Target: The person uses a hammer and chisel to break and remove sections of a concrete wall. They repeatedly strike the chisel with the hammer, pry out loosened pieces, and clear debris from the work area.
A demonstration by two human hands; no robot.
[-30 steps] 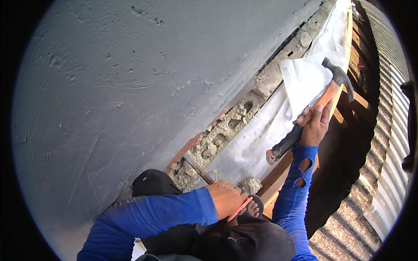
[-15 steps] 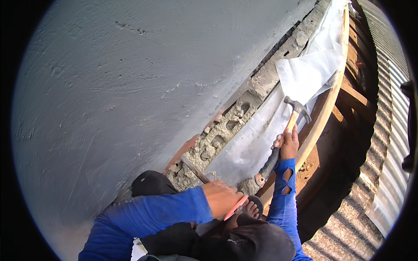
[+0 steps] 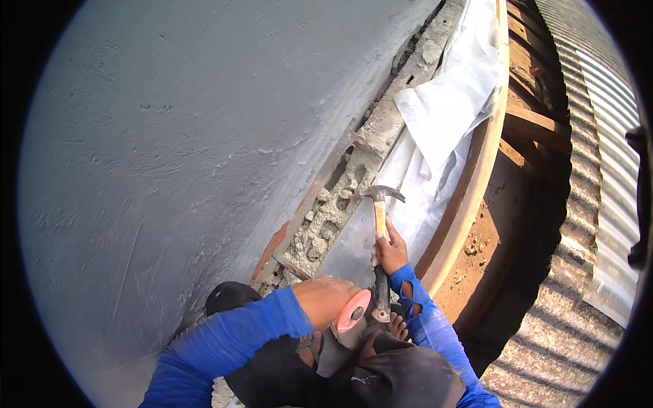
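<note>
My left hand (image 3: 325,300) is closed around a cold chisel (image 3: 292,267) with a round pink hand guard (image 3: 354,317). The chisel's struck end pokes out through the guard, and its blade end lies against the broken top of the hollow blocks (image 3: 320,231). My right hand (image 3: 390,251) grips a claw hammer (image 3: 379,216) by its handle, a wooden shaft with a black grip. The hammer's head is up beyond the hand, over the edge of the block row, apart from the chisel. Crumbled mortar lies in and around the block cavities.
A grey plastered wall (image 3: 149,149) rises on the left. White sheeting (image 3: 445,102) lies beside the blocks, bordered by a curved timber edge (image 3: 469,197). Right of that is a dark gap with wooden framing (image 3: 537,126), then corrugated roofing (image 3: 544,347). My feet (image 3: 396,326) are just below my hands.
The hammer has swung left, nearer the blocks and the chisel. My left hand has tilted the chisel, so the guard now shows its round face. The whole view has shifted slightly.
</note>
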